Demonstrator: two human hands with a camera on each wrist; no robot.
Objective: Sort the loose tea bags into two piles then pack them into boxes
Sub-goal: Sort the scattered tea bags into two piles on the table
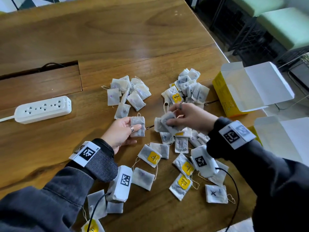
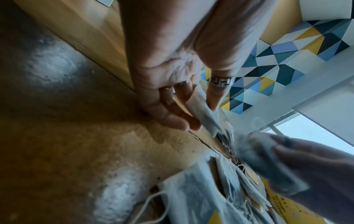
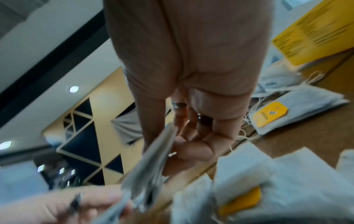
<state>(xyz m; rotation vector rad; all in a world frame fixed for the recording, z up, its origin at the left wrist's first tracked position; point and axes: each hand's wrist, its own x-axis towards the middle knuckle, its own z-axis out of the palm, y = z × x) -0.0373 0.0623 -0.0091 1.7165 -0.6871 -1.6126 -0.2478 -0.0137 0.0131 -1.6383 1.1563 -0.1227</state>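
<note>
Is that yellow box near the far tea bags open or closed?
Open: the yellow box has its white lid flap folded back.

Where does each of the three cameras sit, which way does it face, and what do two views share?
Head: looks down at the brown wooden table; both hands and dark sleeves show.
Left wrist: looks along the left hand, pinching a grey paper tea bag.
Right wrist: looks along the right hand, gripping crumpled grey tea bags.
Shared: head and right wrist show the open yellow cardboard box.
</note>
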